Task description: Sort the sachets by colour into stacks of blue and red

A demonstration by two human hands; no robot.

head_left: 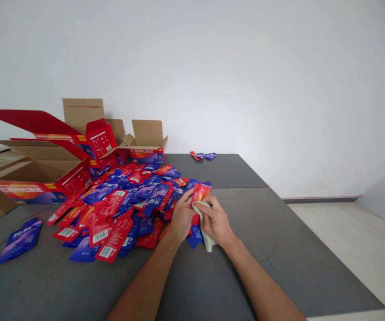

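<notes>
Between my hands, above the table, is a red and orange sachet. My left hand grips the sachet by its left side, fingers closed. In my right hand is a white cloth, pressed by the fingers against the sachet's lower part; the rest of the cloth hangs down below the hand. A blue sachet lies on the table just under my hands. Left of my left hand spreads a large heap of red and blue sachets.
Open red cardboard boxes stand at the left, with a smaller open box behind the heap. A few sachets lie at the table's far edge. One blue sachet lies apart at the left on the dark table.
</notes>
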